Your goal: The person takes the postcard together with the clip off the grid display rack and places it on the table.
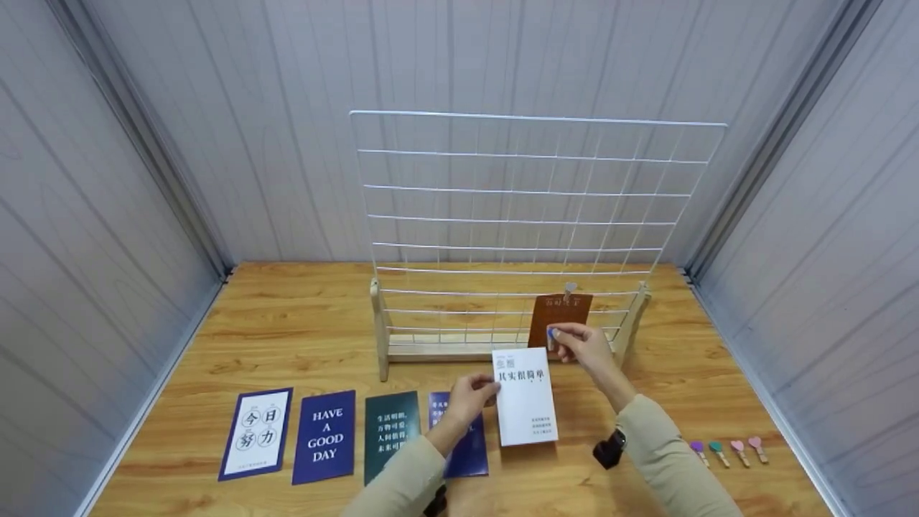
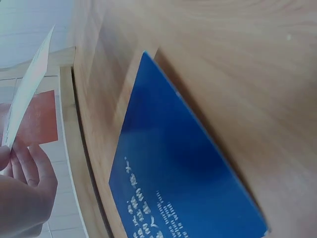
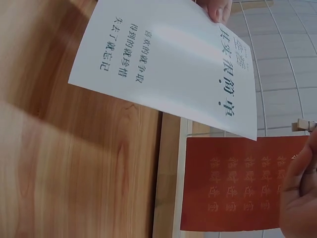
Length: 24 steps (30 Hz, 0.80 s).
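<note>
A white card with printed characters is pinched at its left edge by my left hand; it is held off the table, in front of the rack. My right hand pinches a small clothespin with a blue top, just above the card's upper right corner. In the right wrist view the wooden jaws of the clothespin point toward the rack. Behind the hands, a red-brown card hangs on the white wire grid rack, held by a clothespin at its top edge.
Left of the hands lie several cards in a row: a white one with blue border, a blue one, a dark green one and another blue one. Several heart-topped clothespins lie at the right. Grey walls enclose the table.
</note>
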Available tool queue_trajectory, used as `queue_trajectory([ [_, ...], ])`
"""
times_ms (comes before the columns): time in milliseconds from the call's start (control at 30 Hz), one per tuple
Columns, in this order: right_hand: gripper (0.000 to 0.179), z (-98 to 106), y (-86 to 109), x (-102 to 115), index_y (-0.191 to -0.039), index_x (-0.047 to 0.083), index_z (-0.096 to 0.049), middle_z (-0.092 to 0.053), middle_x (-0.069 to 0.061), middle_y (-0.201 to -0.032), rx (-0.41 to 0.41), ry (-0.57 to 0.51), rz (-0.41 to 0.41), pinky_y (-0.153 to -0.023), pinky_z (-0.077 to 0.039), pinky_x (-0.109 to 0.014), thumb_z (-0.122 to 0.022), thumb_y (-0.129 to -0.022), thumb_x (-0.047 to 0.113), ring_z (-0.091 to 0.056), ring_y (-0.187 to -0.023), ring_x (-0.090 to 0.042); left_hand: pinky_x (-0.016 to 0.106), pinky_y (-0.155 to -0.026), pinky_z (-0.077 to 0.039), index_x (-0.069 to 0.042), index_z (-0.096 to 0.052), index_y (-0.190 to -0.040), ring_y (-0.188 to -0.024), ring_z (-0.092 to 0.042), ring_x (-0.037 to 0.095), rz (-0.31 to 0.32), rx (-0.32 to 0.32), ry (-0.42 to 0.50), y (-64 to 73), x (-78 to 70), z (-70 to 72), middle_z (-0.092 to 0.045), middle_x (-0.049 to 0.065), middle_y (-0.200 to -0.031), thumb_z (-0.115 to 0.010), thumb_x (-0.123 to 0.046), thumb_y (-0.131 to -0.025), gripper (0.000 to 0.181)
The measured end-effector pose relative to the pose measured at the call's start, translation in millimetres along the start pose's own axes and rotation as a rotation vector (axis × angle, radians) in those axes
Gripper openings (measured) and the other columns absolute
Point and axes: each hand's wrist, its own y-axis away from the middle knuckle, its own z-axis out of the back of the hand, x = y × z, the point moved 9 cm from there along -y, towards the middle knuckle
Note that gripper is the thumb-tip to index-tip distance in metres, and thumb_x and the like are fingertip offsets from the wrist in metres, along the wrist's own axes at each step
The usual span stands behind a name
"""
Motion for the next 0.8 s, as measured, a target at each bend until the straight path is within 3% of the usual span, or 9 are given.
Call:
queue_trajectory([
  [133, 0.024, -7.0, 18.5, 23.2, -0.099, -0.006, -0.063, -0.058, -0.009, -0.064, -0.022, 0.035, -0.018, -0.046, -0.046, -0.023, -0.062, -0.082, 0.012, -0.051, -0.051, -0.012, 0.039, -0.065, -0.05, 0.011, -0.06, -0.09, -0.062, -0.056, 0.015, -0.006, -0.002, -0.015, 3.3, 5.0, -0.7, -0.059, 0.007, -0.071, -0.059, 0.002, -0.08, 0.014],
  [200, 0.026, -9.0, 27.3, 32.7, -0.1, -0.01, -0.06, -0.058, -0.011, -0.066, -0.048, 0.067, -0.08, -0.048, -0.047, -0.024, -0.06, -0.083, 0.009, -0.051, -0.051, -0.012, 0.038, -0.064, -0.05, 0.01, -0.06, -0.09, -0.062, -0.056, 0.016, 0.002, -0.003, -0.021, 5.3, 7.8, -0.7, -0.059, 0.006, -0.071, -0.059, 0.002, -0.08, 0.013],
  [367, 0.026, -3.0, 35.9, 28.7, -0.104, -0.014, -0.056, -0.057, -0.015, -0.066, -0.053, 0.114, -0.171, -0.048, -0.046, -0.023, -0.057, -0.085, 0.004, -0.05, -0.05, -0.011, 0.036, -0.061, -0.05, 0.01, -0.06, -0.09, -0.062, -0.055, 0.017, 0.036, -0.003, -0.025, 10.2, 16.4, -1.2, -0.059, 0.007, -0.071, -0.06, 0.001, -0.079, 0.014],
  [600, 0.031, 3.8, 48.7, 20.5, -0.102, -0.012, -0.058, -0.055, -0.005, -0.061, -0.009, 0.127, -0.122, -0.047, -0.044, -0.02, -0.059, -0.084, 0.013, -0.049, -0.051, -0.009, 0.032, -0.059, -0.049, 0.007, -0.062, -0.089, -0.062, -0.054, 0.014, 0.055, -0.003, -0.095, 13.2, 24.3, -1.9, -0.059, 0.006, -0.071, -0.06, 0.001, -0.079, 0.012],
  [700, 0.028, 8.9, 52.5, 11.9, -0.099, -0.007, -0.062, -0.055, -0.002, -0.06, 0.035, 0.092, -0.068, -0.046, -0.044, -0.019, -0.061, -0.083, 0.016, -0.05, -0.051, -0.008, 0.03, -0.057, -0.048, 0.006, -0.063, -0.086, -0.059, -0.052, 0.012, 0.043, -0.003, -0.114, 13.1, 26.2, -2.5, -0.058, 0.004, -0.069, -0.06, 0.002, -0.078, 0.009],
  [800, 0.026, 15.0, 57.9, 4.9, -0.099, -0.008, -0.061, -0.054, -0.002, -0.059, 0.035, 0.101, -0.083, -0.045, -0.044, -0.019, -0.059, -0.083, 0.013, -0.05, -0.05, -0.008, 0.029, -0.054, -0.048, 0.006, -0.063, -0.083, -0.056, -0.051, 0.011, 0.02, -0.002, -0.122, 13.8, 26.8, -3.3, -0.057, 0.004, -0.066, -0.06, 0.003, -0.077, 0.007],
])
